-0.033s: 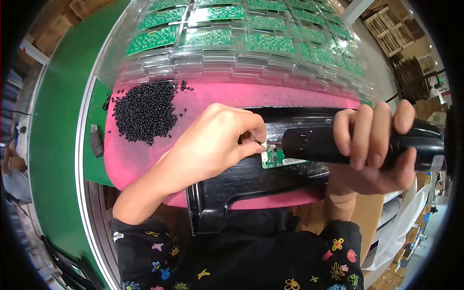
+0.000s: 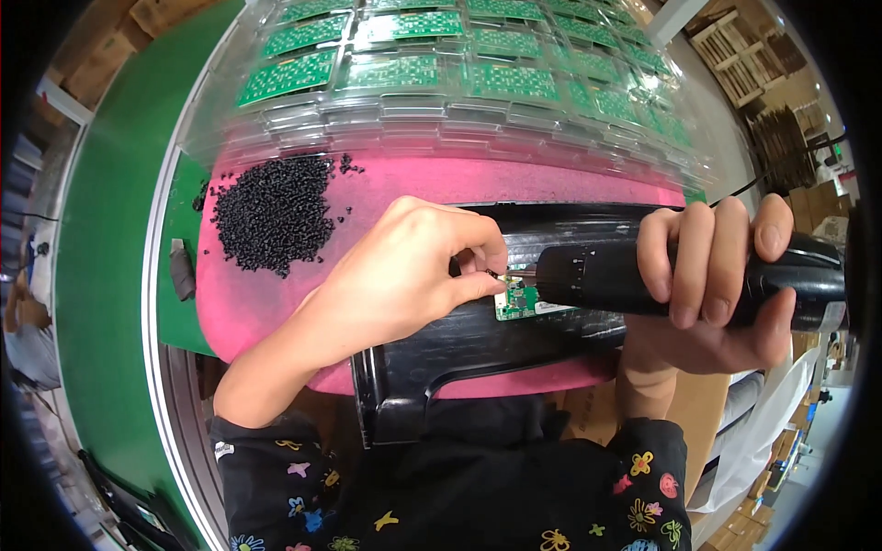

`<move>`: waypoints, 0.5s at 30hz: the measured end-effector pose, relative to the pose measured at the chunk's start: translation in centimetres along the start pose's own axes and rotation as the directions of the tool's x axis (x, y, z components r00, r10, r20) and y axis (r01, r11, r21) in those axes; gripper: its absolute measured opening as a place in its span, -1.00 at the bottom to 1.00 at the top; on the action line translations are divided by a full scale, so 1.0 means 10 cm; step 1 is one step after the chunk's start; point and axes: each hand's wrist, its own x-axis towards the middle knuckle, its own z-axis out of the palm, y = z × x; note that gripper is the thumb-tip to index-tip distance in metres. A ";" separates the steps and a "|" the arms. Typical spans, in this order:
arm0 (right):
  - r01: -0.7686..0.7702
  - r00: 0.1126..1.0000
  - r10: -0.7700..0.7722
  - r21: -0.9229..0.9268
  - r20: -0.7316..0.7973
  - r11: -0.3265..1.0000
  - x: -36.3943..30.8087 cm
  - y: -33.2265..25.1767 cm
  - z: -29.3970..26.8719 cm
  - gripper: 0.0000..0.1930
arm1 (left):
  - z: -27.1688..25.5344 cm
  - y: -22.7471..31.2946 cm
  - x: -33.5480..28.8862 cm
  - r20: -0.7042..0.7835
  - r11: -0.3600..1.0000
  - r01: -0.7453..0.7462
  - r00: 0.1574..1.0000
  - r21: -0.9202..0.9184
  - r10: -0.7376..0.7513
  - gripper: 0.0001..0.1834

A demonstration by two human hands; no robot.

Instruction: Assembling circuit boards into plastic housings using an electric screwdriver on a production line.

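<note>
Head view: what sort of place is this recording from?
Most likely an electronics assembly bench in a factory. Clear trays of green circuit boards are stacked behind a pink mat, a pile of small black screws lies on it, and the right hand grips a power screwdriver.

A pile of pellets lies on the mat, left of the housing; trays of circuit boards sit behind.

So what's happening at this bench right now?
A person is working on a small green circuit board seated in a long black plastic housing that lies on a pink foam mat. The left hand pinches a tiny part, probably a screw, at the board's edge, while the right hand grips a black electric screwdriver pointed at that spot. A pile of small black screws sits on the mat, with clear trays of green boards behind.
</note>
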 end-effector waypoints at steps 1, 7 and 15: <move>0.003 1.000 -0.003 -0.008 -0.007 1.000 -0.01 -0.02 -0.01 -0.74 | 0.00 0.03 0.02 0.009 1.000 -0.006 1.000 -0.004 0.006 -0.85; 0.120 0.990 -0.117 0.040 -0.075 0.992 -0.09 0.04 0.05 -0.70 | 0.00 0.02 0.05 0.088 0.982 0.110 0.991 -0.156 -0.097 -0.84; 0.001 1.000 0.000 -0.046 0.023 0.999 -0.13 0.04 -0.03 -0.63 | 0.05 -0.03 0.05 0.117 0.998 -0.063 0.991 -0.001 0.063 -0.81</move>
